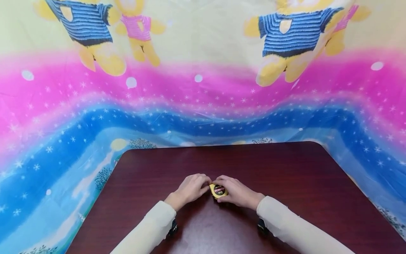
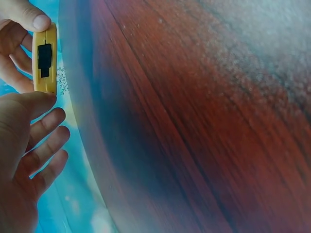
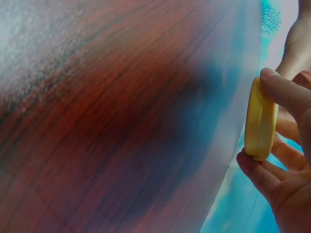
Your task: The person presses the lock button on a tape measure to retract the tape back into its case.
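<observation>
A small yellow tape measure [image 1: 219, 191] with a round black label marked "2m" is held upright on its edge or tilted just over the table, between both hands. My right hand [image 1: 238, 191] grips its case, with fingertips at the far and near sides. At its left end, my left hand [image 1: 192, 187] pinches the edge with thumb and forefinger. The left wrist view shows a black part on the narrow side of the tape measure [image 2: 44, 60]; the other left fingers [image 2: 52, 138] are spread loosely. In the right wrist view, the plain yellow back of the tape measure [image 3: 260, 119] shows between the fingers.
A dark red-brown wooden table [image 1: 222, 158] with rounded corners lies under the hands. Behind and beside it hangs a patterned cloth [image 1: 196, 95] with bears and snowflakes. Pale sleeves [image 1: 149, 225] cover both forearms, and a black device [image 1: 171, 227] shows at each wrist.
</observation>
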A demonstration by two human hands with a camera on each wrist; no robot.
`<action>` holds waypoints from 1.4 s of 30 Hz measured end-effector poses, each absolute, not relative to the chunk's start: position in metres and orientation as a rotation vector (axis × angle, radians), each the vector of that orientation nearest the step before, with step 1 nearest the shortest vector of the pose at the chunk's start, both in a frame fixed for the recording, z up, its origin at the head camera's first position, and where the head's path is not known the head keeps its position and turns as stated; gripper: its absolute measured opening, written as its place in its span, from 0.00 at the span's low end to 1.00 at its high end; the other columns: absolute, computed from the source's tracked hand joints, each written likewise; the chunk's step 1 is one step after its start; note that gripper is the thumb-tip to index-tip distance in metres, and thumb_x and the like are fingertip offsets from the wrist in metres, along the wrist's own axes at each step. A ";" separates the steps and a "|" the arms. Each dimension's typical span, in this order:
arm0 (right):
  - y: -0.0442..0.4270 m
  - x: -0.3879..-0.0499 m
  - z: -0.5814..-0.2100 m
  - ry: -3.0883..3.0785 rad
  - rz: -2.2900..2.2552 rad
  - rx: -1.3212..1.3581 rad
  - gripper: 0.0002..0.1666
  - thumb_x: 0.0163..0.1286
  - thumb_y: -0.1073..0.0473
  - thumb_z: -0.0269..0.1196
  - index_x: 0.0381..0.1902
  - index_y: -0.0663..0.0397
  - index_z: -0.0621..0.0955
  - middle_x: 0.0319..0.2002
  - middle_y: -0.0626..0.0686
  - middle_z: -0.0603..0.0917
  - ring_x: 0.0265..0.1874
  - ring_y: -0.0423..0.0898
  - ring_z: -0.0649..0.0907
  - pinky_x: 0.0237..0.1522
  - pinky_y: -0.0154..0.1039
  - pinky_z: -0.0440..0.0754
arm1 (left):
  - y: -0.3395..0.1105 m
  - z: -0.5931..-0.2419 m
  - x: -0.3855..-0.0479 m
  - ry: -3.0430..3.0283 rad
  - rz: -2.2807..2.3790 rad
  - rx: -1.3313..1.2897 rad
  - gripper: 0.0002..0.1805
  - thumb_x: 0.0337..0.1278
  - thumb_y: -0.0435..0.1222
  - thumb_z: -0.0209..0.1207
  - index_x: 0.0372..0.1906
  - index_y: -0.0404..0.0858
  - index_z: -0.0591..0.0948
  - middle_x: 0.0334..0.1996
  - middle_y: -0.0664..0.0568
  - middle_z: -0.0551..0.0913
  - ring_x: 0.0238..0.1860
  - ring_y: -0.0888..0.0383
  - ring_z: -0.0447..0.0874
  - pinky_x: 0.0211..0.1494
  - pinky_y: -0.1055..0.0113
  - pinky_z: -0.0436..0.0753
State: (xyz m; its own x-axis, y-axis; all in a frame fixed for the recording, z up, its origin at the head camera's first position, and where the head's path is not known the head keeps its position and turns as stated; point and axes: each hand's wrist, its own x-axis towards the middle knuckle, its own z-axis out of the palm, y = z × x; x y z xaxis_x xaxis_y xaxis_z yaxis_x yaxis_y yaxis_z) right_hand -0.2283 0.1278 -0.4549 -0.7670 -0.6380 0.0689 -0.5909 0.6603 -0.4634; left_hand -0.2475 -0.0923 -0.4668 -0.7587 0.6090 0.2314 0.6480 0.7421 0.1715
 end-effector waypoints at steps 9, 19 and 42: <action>0.130 -0.229 -0.454 2.770 -0.702 -1.020 0.34 0.63 0.52 0.74 0.65 0.56 0.78 0.60 0.51 0.79 0.54 0.45 0.82 0.56 0.44 0.81 | -0.092 -0.469 -0.247 -2.797 -0.372 -0.986 0.08 0.64 0.41 0.64 0.45 0.48 0.87 0.39 0.60 0.87 0.40 0.63 0.84 0.45 0.65 0.84; 0.132 -0.226 -0.452 2.775 -0.728 -1.018 0.34 0.63 0.53 0.74 0.65 0.56 0.79 0.60 0.52 0.80 0.55 0.46 0.82 0.58 0.46 0.81 | -0.095 -0.470 -0.245 -2.783 -0.389 -0.961 0.08 0.64 0.44 0.64 0.44 0.48 0.87 0.38 0.60 0.87 0.39 0.63 0.85 0.44 0.64 0.83; 0.145 -0.232 -0.442 2.844 -0.742 -0.919 0.35 0.64 0.50 0.72 0.67 0.54 0.77 0.62 0.50 0.78 0.55 0.45 0.81 0.56 0.44 0.82 | -0.124 -0.468 -0.240 -2.824 -0.383 -0.877 0.19 0.64 0.50 0.63 0.55 0.46 0.84 0.52 0.54 0.88 0.54 0.55 0.86 0.57 0.55 0.83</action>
